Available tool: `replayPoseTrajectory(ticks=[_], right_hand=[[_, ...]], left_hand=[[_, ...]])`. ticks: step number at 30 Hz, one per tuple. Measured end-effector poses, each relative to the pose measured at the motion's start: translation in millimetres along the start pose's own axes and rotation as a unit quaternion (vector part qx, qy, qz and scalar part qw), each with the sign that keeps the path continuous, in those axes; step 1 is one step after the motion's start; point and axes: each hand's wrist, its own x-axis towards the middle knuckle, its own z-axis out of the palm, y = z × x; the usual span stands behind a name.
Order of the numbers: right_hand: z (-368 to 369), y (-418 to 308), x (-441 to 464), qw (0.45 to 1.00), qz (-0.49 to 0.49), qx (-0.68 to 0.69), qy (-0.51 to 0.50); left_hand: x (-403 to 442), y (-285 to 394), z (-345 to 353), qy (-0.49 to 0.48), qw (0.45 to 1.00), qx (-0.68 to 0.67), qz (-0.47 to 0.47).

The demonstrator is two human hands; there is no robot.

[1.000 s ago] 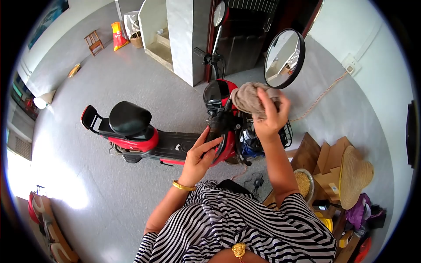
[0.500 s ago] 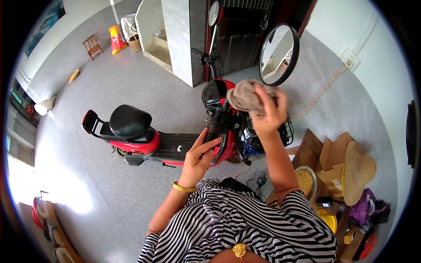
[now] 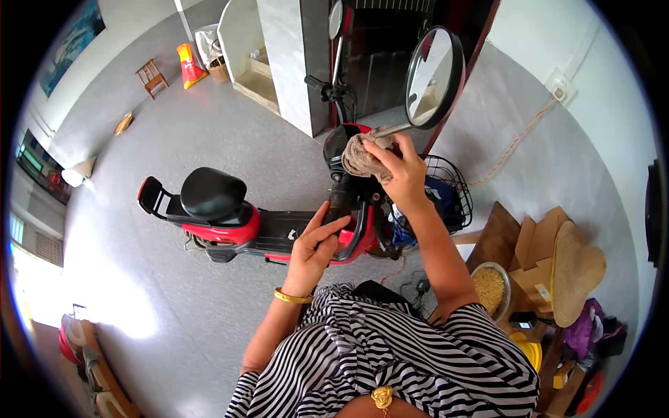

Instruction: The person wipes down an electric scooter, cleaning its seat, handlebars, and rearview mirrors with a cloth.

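A red and black electric scooter [image 3: 221,233] stands on the grey floor. My left hand [image 3: 315,247] rests on its near handlebar grip [image 3: 340,198], with the fingers around the grip. In my right hand [image 3: 401,171] is a bunched brown cloth [image 3: 364,157], held at the stem of the near round mirror [image 3: 433,78]. The cloth hides part of the stem and the handlebar's middle. Just left of the cloth is the dark instrument panel [image 3: 336,144]. The far mirror [image 3: 336,19] stands beyond it.
A wire basket [image 3: 456,191] with blue items is at the scooter's front. To the right are a bowl of grain [image 3: 490,289], a cardboard box [image 3: 533,272], a straw hat [image 3: 578,272] and a purple cloth [image 3: 580,333]. A twisted cord [image 3: 516,150] runs from the wall socket [image 3: 559,90].
My right hand has moved left and slightly down with the cloth, from beside the near mirror to its stem. The near mirror's angle in view has changed. My left hand remains on the grip.
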Motion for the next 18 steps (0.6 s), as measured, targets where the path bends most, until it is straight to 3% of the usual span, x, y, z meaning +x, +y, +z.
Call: replayPoseTrajectory(ticks=[3, 4, 6, 7, 8, 10, 12, 14, 15, 18], right_hand=[[-27, 7, 1, 0.959, 0.152, 0.107, -0.215], [-33, 15, -7, 0.959, 0.155, 0.107, -0.213], [-35, 34, -29, 0.920, 0.253, 0.244, -0.173], [-39, 31, -26, 0.752, 0.416, 0.490, -0.147], [-43, 29, -22, 0.752, 0.413, 0.493, -0.147], [-54, 18, -3, 0.593, 0.438, 0.674, 0.048], [-54, 15, 23, 0.578, 0.441, 0.684, 0.059], [-44, 12, 46, 0.517, 0.423, 0.741, 0.070], [-20, 7, 54, 0.549, 0.521, 0.645, 0.100], [-14, 2, 56, 0.568, 0.481, 0.664, 0.073]], left_hand=[[0, 1, -1, -0.004, 1.000, -0.011, -0.008], [-1, 1, -1, -0.002, 1.000, -0.014, -0.013], [-2, 3, 0, 0.001, 1.000, -0.013, -0.015], [-1, 3, 1, 0.009, 1.000, -0.015, -0.016], [-1, 2, 2, 0.011, 1.000, -0.013, -0.014], [-2, 0, 4, 0.036, 0.999, -0.019, -0.002], [-2, -2, 4, 0.043, 0.999, -0.018, -0.004], [-2, -2, 4, 0.052, 0.998, -0.020, -0.006], [-3, -2, 5, 0.062, 0.998, -0.021, -0.009], [-3, -2, 6, 0.079, 0.997, -0.021, -0.015]])
